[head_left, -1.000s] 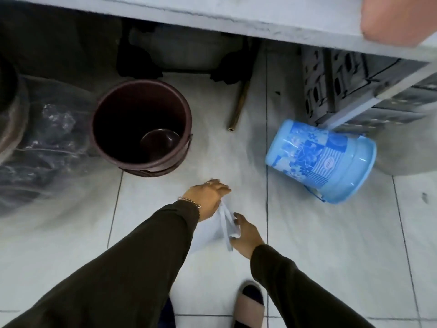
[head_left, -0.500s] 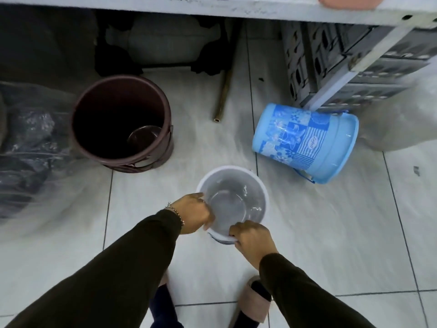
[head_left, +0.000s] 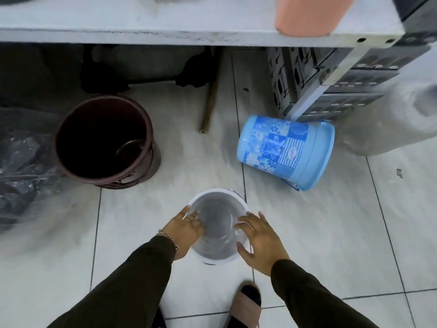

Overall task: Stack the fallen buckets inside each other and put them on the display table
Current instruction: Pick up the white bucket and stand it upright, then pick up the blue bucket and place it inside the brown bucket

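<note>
A small white translucent bucket [head_left: 217, 223] stands upright on the tiled floor just in front of me. My left hand [head_left: 186, 233] grips its left rim, fingers inside. My right hand [head_left: 260, 242] lies on the right rim with its fingers spread. A blue flower-patterned bucket [head_left: 283, 150] lies on its side to the right, mouth facing right, against grey crates. A large dark brown bucket [head_left: 71, 119] stands upright at the left with a smaller brown one inside it. The white display table [head_left: 165, 20] runs along the top.
A salmon-coloured container [head_left: 307, 17] sits on the table at the right. Stacked grey crates [head_left: 331, 86] fill the space under the table's right end. A clear plastic bag [head_left: 23, 162] lies at the left. A thin pipe [head_left: 210, 107] lies on the floor between the buckets. My sandalled foot [head_left: 246, 306] is below.
The white bucket went from folded against my hands to standing upright on the floor. My right hand's fingers have spread open on the rim. The view has tilted up toward the table.
</note>
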Motion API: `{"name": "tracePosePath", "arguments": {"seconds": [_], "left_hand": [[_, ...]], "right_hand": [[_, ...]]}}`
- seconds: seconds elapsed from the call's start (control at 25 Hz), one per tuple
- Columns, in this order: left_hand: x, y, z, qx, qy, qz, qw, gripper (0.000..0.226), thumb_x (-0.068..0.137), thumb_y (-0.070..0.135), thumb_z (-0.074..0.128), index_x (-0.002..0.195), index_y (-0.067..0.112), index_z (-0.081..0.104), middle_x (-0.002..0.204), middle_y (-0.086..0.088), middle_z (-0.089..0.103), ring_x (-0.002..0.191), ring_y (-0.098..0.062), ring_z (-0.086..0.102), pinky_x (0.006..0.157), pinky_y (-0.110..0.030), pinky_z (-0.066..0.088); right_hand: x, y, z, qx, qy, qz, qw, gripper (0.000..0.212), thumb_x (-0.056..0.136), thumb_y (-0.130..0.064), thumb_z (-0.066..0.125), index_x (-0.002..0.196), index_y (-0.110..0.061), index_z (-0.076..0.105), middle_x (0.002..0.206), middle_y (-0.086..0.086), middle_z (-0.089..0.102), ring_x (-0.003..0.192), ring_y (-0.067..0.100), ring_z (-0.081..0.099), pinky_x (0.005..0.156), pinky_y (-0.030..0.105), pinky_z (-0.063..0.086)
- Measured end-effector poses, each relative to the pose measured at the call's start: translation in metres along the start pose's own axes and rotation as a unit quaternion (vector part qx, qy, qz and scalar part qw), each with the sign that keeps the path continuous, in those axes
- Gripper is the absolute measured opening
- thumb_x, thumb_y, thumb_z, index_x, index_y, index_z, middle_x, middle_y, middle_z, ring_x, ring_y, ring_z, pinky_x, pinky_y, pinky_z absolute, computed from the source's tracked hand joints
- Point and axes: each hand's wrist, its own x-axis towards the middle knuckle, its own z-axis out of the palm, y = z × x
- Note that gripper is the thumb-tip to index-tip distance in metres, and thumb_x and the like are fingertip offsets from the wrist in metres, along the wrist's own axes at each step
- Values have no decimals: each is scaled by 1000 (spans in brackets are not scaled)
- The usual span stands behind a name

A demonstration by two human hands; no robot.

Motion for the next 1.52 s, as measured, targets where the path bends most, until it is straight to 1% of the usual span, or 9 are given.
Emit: {"name": "tracePosePath", "arguments": {"seconds": [0.12,0.28,0.44,0.6,0.88,1.08,1.28,1.4,1.52], "left_hand": [[25,-2,-60,14,40,2,999,65,92,25,48,152,17,22,161,-7,23,151,-28,13,122,-50,-3],[111,6,-164,37,168,56,983,65,94,15,44,153,18,19,163,-6,18,152,-28,10,123,-47,3],[216,40,-251,84,234,115,962,71,92,-3,43,155,14,13,165,-4,11,153,-26,4,123,-43,6],[276,80,-285,206,161,177,949,55,99,10,42,151,14,27,163,-5,20,153,-26,6,123,-43,7],[233,40,-312,223,198,201,933,37,89,-3,44,113,15,67,118,-8,58,113,-32,59,120,-45,23],[171,4,-271,141,134,163,967,34,85,-3,49,104,16,69,103,-7,67,97,-35,66,83,-39,51],[148,8,-193,118,34,40,992,37,88,-9,44,112,7,66,112,-15,70,109,-36,63,111,-41,34],[145,8,-165,75,43,6,996,41,93,0,43,131,9,54,133,-17,59,134,-36,45,123,-44,11],[135,13,-149,-19,157,-15,987,69,86,11,45,152,16,26,158,-9,31,150,-33,20,123,-50,9]], "right_hand": [[11,35,-40,76,131,140,978,42,89,-31,59,131,-25,54,141,-2,50,135,22,45,118,46,33],[32,107,-81,203,258,344,880,60,89,-15,67,142,-15,39,144,8,44,129,26,49,109,37,43],[62,176,-79,290,217,443,820,76,89,-18,71,151,-2,30,154,15,39,141,32,40,115,36,33],[92,212,-75,398,185,428,790,41,91,-25,69,126,-5,60,124,14,68,108,31,64,88,27,47],[80,159,-119,345,195,228,889,14,93,-16,61,80,-19,57,62,-8,54,57,13,50,58,21,42],[65,117,-121,57,95,117,987,22,82,-15,56,100,-17,69,76,6,71,71,29,65,61,34,50],[72,83,-83,-123,-20,96,988,38,30,-7,85,57,-25,67,39,0,55,32,18,55,35,17,30],[74,77,-80,-107,-42,93,989,27,65,-11,74,91,-19,72,74,3,73,65,25,73,57,29,54],[59,88,-100,-40,81,120,989,50,79,-44,61,124,-21,64,112,-1,72,102,27,68,93,42,51]]}}
